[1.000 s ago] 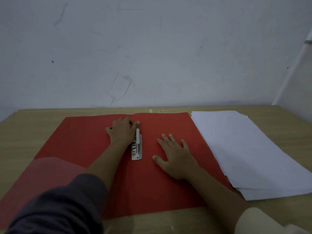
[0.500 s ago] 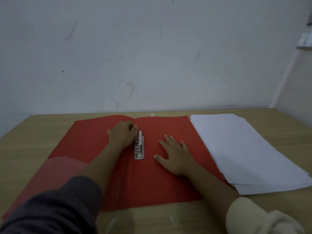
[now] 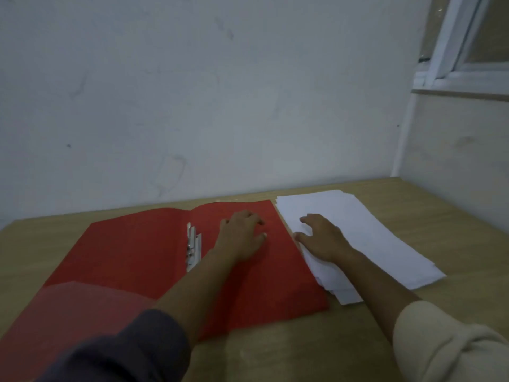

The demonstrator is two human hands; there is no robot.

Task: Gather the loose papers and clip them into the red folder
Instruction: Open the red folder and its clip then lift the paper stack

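The red folder [image 3: 132, 252] lies open and flat on the wooden table [image 3: 454, 213]. Its metal clip [image 3: 193, 248] sits along the spine with the lever raised. My left hand [image 3: 242, 235] rests palm down on the folder's right half, just right of the clip, fingers spread. The stack of loose white papers [image 3: 380, 241] lies beside the folder's right edge, slightly fanned. My right hand [image 3: 321, 235] lies flat on the papers' left edge, thumb at the stack's border; whether it grips any sheets is unclear.
A translucent red cover flap [image 3: 68, 307] lies at the folder's near left corner. A grey wall [image 3: 220, 106] runs along the table's far edge, with a side wall and a white window frame [image 3: 451, 51] to the right.
My left hand left the clip, whose lever now stands raised, and moved right onto the folder's right half. My right hand moved off the folder onto the papers. The camera swung right and up.
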